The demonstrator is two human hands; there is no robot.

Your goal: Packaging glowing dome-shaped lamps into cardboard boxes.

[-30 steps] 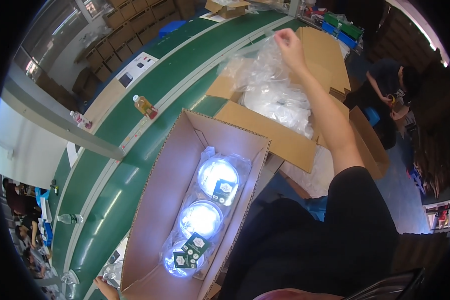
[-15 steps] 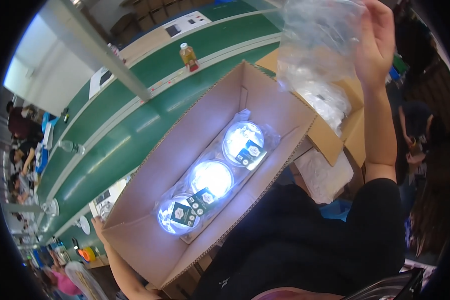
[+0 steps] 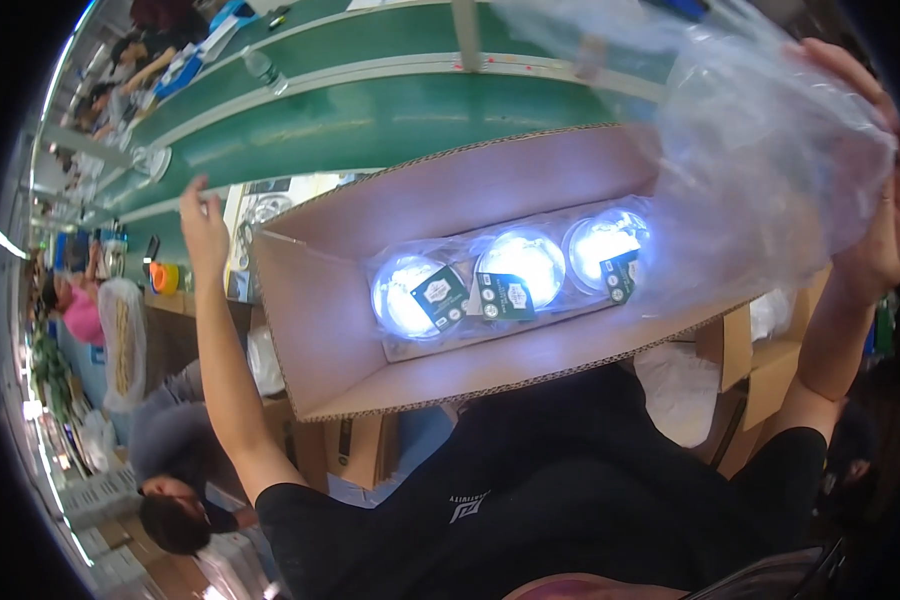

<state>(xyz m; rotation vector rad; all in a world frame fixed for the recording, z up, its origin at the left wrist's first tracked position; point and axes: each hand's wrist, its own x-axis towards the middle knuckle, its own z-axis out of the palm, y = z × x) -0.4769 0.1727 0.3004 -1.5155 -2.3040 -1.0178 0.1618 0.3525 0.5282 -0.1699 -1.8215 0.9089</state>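
A long open cardboard box (image 3: 320, 340) lies across in front of me. In it sit three round white discs with green labels, wrapped in clear plastic (image 3: 515, 275). My right hand (image 3: 885, 200) is raised at the upper right, shut on a large clear plastic bag (image 3: 760, 150) that hangs over the box's right end and holds more clear packets. My left hand (image 3: 205, 220) is at the box's left end with its fingers spread, beside the end flap and holding nothing.
A green conveyor belt (image 3: 370, 110) runs behind the box, with a water bottle (image 3: 265, 68) beside it. More cardboard boxes (image 3: 770, 370) stand at my right. Another person (image 3: 170, 470) bends low at the lower left, and others work farther left.
My right hand has brought the plastic bag from the far box over the near box's right end. My view has swung so the box lies crosswise. My left hand stays at the box's left end.
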